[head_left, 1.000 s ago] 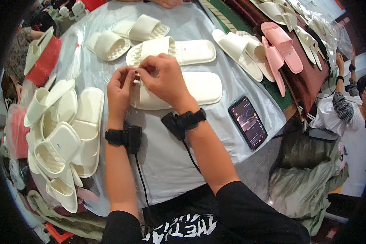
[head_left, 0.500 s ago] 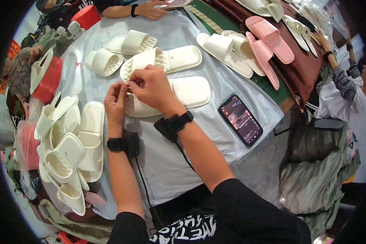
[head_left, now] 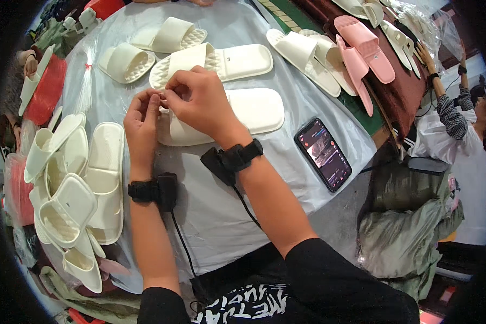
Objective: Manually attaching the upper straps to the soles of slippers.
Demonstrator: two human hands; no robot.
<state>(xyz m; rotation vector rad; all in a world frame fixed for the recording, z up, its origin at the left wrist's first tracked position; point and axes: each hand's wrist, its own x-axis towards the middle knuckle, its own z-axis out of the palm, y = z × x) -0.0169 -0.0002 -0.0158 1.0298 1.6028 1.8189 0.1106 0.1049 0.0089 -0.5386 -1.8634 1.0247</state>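
Note:
My left hand (head_left: 141, 116) and my right hand (head_left: 200, 105) meet over the middle of the table, fingertips pinched together. Whatever lies between those fingertips is too small to make out. Beneath the hands is a cream slipper (head_left: 255, 110), its strap end mostly hidden by my right hand. Just beyond it lies a second cream slipper (head_left: 247, 61) with a quilted footbed. A pair of cream slippers, one short-looking (head_left: 125, 63) and one (head_left: 173, 35) behind it, sits farther off. Both wrists wear black bands with cabled modules.
Cream slippers (head_left: 70, 205) are heaped at the left. A bundle of thin white strands (head_left: 85, 86) lies behind them, near a red spool (head_left: 47, 89). A phone (head_left: 323, 154) rests at the right table edge. Pink slippers (head_left: 364, 48) lie at the far right, near another person's hands (head_left: 427, 56).
My hands stay pinched together, with little change in their pose. The whole view has shifted slightly, so the table things sit a bit higher and the left heap farther left.

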